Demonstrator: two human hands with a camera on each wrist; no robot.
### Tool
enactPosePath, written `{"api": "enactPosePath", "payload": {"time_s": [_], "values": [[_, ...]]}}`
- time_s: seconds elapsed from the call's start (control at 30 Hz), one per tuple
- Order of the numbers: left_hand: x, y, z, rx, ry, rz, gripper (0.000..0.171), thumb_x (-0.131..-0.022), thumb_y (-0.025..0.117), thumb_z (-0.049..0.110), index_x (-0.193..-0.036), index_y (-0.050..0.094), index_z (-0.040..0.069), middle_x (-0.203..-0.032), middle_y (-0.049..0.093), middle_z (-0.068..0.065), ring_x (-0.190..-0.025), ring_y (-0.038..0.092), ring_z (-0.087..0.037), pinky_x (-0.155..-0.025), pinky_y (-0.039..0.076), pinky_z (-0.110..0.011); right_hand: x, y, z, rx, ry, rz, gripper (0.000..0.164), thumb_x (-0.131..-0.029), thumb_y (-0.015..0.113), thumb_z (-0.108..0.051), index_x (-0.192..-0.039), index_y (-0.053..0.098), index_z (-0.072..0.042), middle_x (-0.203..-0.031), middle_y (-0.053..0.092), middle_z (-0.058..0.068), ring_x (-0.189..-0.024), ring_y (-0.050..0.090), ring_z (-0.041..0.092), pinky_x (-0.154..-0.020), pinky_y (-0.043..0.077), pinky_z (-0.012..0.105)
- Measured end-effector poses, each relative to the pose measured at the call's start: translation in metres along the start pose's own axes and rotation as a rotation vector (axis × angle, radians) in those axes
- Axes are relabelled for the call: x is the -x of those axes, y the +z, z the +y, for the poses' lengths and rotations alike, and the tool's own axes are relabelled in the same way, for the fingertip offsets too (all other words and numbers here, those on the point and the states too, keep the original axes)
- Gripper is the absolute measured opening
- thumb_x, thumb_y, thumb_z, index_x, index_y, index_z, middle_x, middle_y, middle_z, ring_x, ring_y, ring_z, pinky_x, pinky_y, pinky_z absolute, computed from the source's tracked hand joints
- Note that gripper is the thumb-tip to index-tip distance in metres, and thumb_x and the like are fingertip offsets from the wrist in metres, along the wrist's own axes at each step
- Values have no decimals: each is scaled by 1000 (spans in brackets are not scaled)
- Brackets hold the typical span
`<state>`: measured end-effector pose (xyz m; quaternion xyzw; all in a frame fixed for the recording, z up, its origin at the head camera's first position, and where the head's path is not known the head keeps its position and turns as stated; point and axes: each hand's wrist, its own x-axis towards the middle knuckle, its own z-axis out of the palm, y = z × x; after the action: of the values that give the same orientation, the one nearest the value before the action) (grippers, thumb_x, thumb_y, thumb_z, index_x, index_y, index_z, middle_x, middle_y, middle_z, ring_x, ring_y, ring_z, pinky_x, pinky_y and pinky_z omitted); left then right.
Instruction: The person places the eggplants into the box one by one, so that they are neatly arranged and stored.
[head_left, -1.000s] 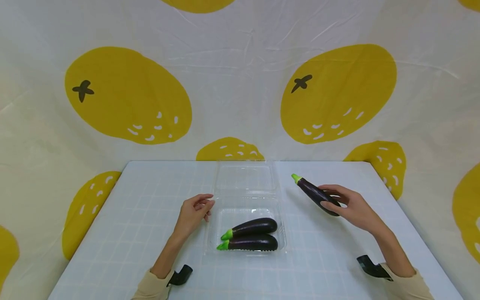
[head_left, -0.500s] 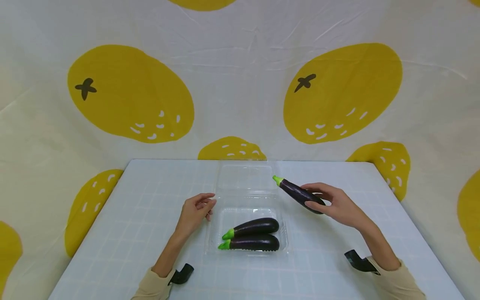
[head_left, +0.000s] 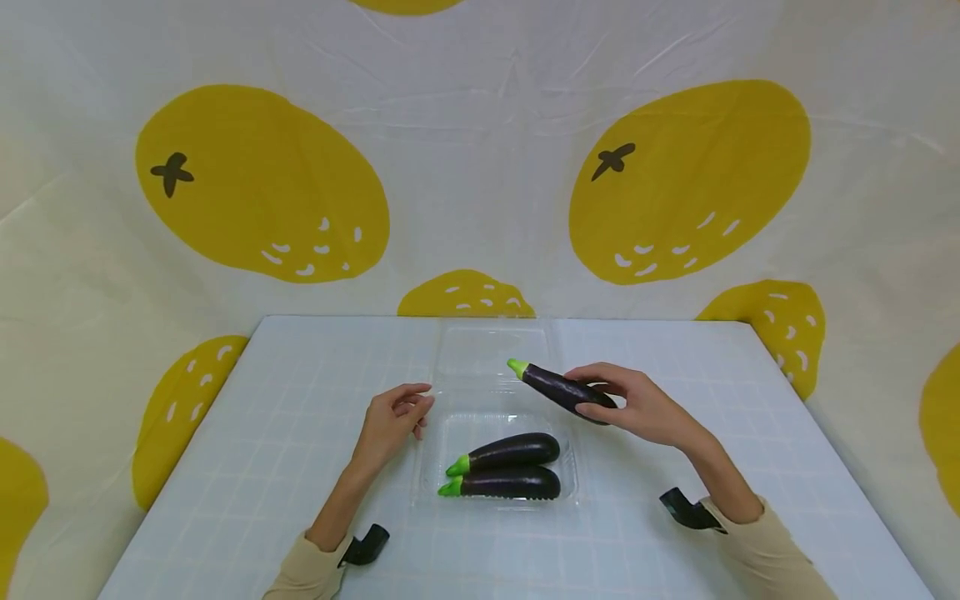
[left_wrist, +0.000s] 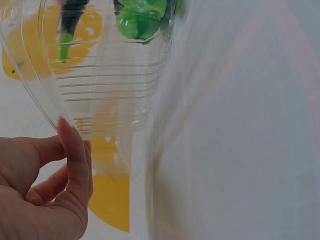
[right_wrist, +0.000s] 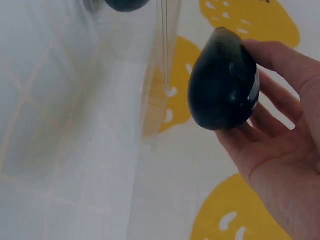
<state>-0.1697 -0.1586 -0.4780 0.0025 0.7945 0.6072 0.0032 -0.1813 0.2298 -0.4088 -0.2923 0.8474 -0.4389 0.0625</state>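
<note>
My right hand (head_left: 641,408) holds an eggplant (head_left: 558,390) by its thick end, with the green stem pointing left. The eggplant hangs above the back right part of a clear plastic clamshell container (head_left: 573,467). From the right wrist view, the eggplant's rounded dark end (right_wrist: 222,85) shows between thumb and fingers. Two more eggplants lie side by side in the container, the rear one (head_left: 517,451) and the front one (head_left: 513,482), stems to the left. My left hand (head_left: 390,421) pinches the container's left rim near the hinge, thumb and finger meeting at the edge in the left wrist view.
The container's lid (head_left: 491,354) lies folded back toward the table's far edge. A pale checked cloth covers the table (head_left: 255,483). Behind it hangs a white sheet (head_left: 480,167) with large yellow fruit prints. Dark wrist mounts (head_left: 366,546) sit at both cuffs.
My right hand has carried the eggplant left, from beside the container to over its back right part. My left hand stays at the rim, and the two eggplants inside have not moved.
</note>
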Motion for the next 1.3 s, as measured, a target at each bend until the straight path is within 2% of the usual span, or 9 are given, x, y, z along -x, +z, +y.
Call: {"api": "enactPosePath", "payload": {"time_s": [0.3,0.53,0.77,0.93,1.17,1.3], "values": [[0,-1,1,15,2,1,32,-97,74,17,-124,70,-1,-98,70,-21,-59,60,-19,-57,54,-23,-17,13,-5,-18,-46,-48,42,-95,77,-17,-135,65,-15,-132,65,3,-114,61,24,-95,56,34],[-1,-1,2,6,3,5,31,-97,73,15,-124,69,-1,-98,70,-22,-59,60,-19,-57,54,-23,-29,26,-8,-34,-101,-95,41,-96,76,-16,-135,64,-12,-131,65,4,-110,62,22,-97,55,41],[-1,0,4,12,-2,5,31,-97,73,13,-124,69,-2,-97,70,-22,-58,60,-19,-57,54,-23,-39,40,-7,-31,-125,-158,40,-96,75,-18,-135,64,-12,-132,65,3,-109,61,20,-98,54,41],[-1,1,4,20,-4,-7,32,-98,72,13,-125,69,-3,-97,69,-24,-58,60,-17,-57,54,-23,-43,49,-7,-10,-134,-212,40,-97,74,-17,-135,64,-11,-132,65,1,-115,60,19,-101,52,40],[-1,0,2,41,-1,-15,31,-98,72,11,-125,68,-4,-98,69,-26,-58,60,-16,-56,54,-23,-50,59,-8,33,-202,-252,37,-98,72,-14,-134,63,-6,-133,65,6,-121,60,25,-104,49,48],[0,0,2,51,9,-18,32,-98,72,12,-125,68,-4,-97,69,-26,-58,60,-15,-56,54,-24,-54,62,-8,58,-213,-277,36,-99,70,-11,-133,63,-5,-133,65,7,-120,60,24,-104,49,46]]}}
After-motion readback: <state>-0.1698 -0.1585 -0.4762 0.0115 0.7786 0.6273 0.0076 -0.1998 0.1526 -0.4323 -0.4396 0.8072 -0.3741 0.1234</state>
